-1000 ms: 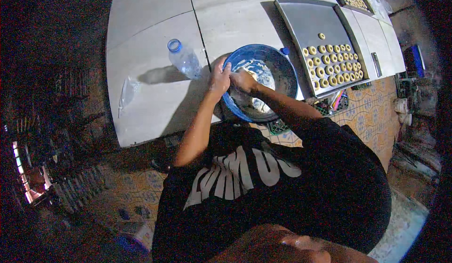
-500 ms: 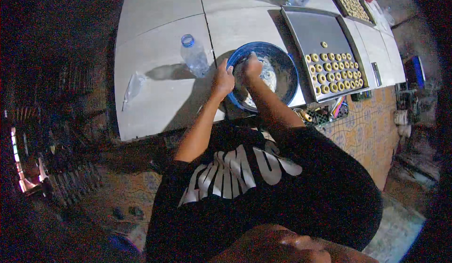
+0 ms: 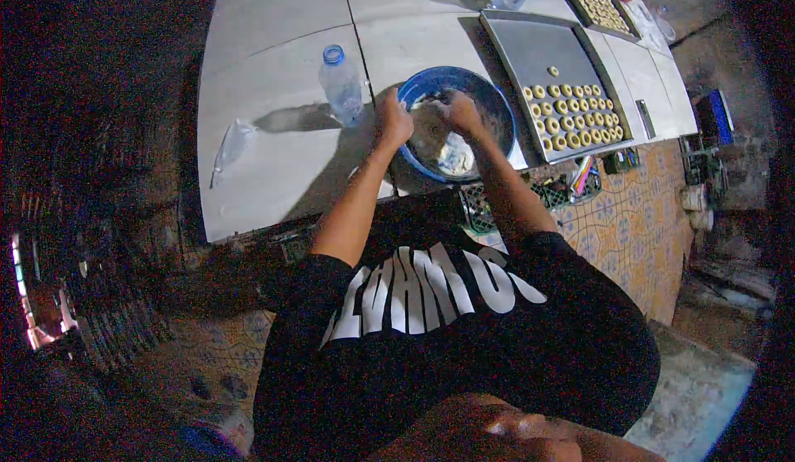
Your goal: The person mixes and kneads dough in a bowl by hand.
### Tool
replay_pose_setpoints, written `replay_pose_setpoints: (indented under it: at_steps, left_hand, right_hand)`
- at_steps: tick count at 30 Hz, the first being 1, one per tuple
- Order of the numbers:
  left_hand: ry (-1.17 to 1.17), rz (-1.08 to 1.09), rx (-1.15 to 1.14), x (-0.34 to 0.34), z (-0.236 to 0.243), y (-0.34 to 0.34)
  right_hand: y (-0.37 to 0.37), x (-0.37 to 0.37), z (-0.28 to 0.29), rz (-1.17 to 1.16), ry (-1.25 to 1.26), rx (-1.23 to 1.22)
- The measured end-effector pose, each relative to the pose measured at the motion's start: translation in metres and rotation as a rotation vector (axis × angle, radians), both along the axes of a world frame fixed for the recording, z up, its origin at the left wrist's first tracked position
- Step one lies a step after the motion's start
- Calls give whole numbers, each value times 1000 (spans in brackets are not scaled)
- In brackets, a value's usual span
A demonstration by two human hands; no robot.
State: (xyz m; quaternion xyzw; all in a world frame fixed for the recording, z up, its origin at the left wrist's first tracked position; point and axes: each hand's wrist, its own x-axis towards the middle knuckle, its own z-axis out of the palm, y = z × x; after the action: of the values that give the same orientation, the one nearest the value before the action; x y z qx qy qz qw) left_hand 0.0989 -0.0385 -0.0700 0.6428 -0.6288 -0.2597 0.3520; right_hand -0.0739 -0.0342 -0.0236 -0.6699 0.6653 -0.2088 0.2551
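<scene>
Round blue bowl (image 3: 497, 118), lumpy pale mixture (image 3: 455, 156)

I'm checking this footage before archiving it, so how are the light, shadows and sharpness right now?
Head view: the white table is well lit, the surroundings dark and grainy; the clear plastic bottle casts a long shadow leftward; fisheye distortion bends the table's outline; the right hand, inside the blue basin, looks somewhat soft.
</scene>
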Motion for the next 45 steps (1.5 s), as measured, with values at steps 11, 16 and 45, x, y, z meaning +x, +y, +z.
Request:
replay_pose_setpoints:
  at_steps: [11, 16, 45]
  left_hand:
    - [188, 83, -85, -5, 9, 0]
    - [95, -8, -149, 1, 12, 11]
    - [-126, -37, 8, 12, 43, 39]
  right_hand:
    - [23, 28, -22, 447, -77, -114]
    - [48, 9, 22, 634, 53, 75]
    - [52, 9, -49, 364, 136, -343]
